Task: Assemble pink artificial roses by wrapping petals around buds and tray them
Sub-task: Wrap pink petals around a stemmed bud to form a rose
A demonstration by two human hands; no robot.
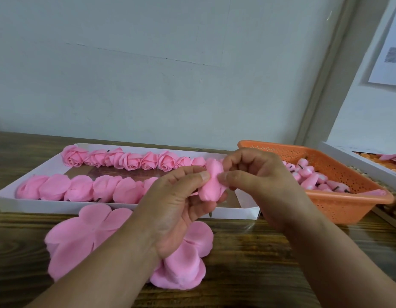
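Plain grey-white wall behind, dark wooden tabletop (248, 263) underneath, so everything pink really pops. Both hands are up over the table's middle working one flower: the left hand (177, 196) cups a half-wrapped pink foam rose (211, 185) from below, thumb pressed across the front, while the right hand (257, 174) pinches the petal's edge from the other side. Looks to me like the left is the anchor and the right does the folding, which would explain why the rose is held up in the air, not on the table. A short dark stem pokes out under the left palm.

Supplies sit close on purpose, I'd guess. The stack of loose flat pink foam petals (81, 236) lies right under the left wrist, and the orange perforated plastic basket of pink buds with dark stems (348, 205) is just beside the right hand.

The long shallow white cardboard tray (237, 213) sits just beyond the hands. Its back row holds finished pink roses (130, 161) side by side, the front row more of them lying tipped forward. The front row's right end is hidden by the hands, but bare tray floor shows there, so that's probably where this one goes. Its low rim is the only edge to clear, the basket wall crowds the right, and another white box (357, 161) sits far right.
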